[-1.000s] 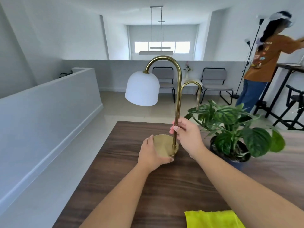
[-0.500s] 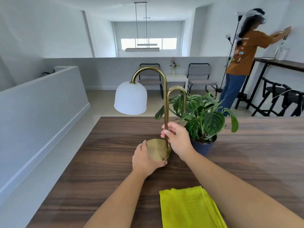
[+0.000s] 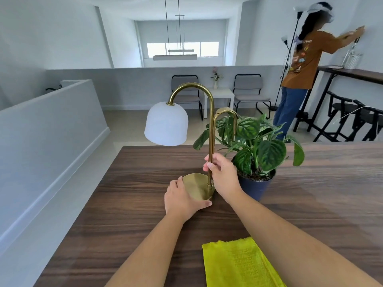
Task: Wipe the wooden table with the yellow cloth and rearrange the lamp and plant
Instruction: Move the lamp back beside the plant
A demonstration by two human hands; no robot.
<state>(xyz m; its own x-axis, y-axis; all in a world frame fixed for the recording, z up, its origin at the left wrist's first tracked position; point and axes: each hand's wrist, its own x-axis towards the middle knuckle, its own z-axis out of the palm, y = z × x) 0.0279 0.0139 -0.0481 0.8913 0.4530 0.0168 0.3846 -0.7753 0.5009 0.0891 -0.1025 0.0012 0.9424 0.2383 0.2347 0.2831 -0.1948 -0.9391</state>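
Note:
A brass lamp [image 3: 211,129] with a white dome shade stands upright on the dark wooden table [image 3: 128,204]. My right hand [image 3: 224,177] grips its thin stem low down. My left hand [image 3: 182,200] holds the near left edge of the round brass base, thumb along the front rim. Just right of the lamp stands a leafy green plant [image 3: 257,150] in a dark blue pot, its leaves behind the stem. A folded yellow cloth [image 3: 238,266] lies on the table near the front edge, partly under my right forearm.
The table's left edge drops to a pale floor beside a low white wall [image 3: 41,137]. Beyond the far edge are two chairs [image 3: 248,92] and a small white table. A person [image 3: 300,65] stands at a high counter with black stools at the right.
The view has tilted down, showing more of the table and the cloth. Both hands keep the same hold on the lamp. The plant now sits nearer the lamp in view.

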